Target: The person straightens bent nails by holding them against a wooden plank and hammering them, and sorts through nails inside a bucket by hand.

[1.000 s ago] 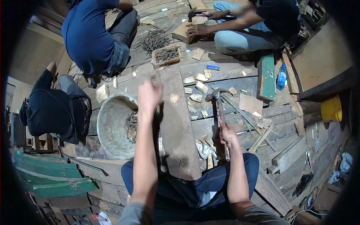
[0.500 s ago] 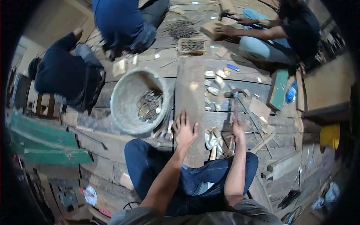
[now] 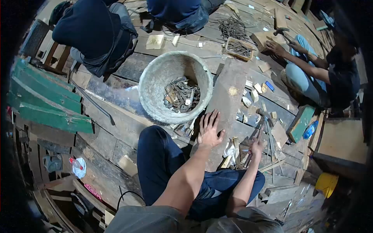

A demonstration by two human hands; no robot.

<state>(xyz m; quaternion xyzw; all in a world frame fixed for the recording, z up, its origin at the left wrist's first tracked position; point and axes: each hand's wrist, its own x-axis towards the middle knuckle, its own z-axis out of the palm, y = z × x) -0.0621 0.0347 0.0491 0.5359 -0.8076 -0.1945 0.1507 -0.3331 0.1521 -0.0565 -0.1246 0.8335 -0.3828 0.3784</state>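
Note:
My left hand lies with spread fingers on a long wooden board in front of my legs, holding nothing. In my right hand is the handle of a claw hammer, its head pointing away from me over the floor right of the board. A large round tub stands just left of the board, with a heap of metal pieces inside. Wood chips and a blue object lie right of the board.
A tray of nails and a nail pile lie beyond the board. One person at the right holds a hammer by a wood block; two others sit at the upper left. Green planks lie left.
My left hand has come down from the air onto the board and opened. The view has turned left, shifting the tub and board rightward. My right hand keeps the hammer.

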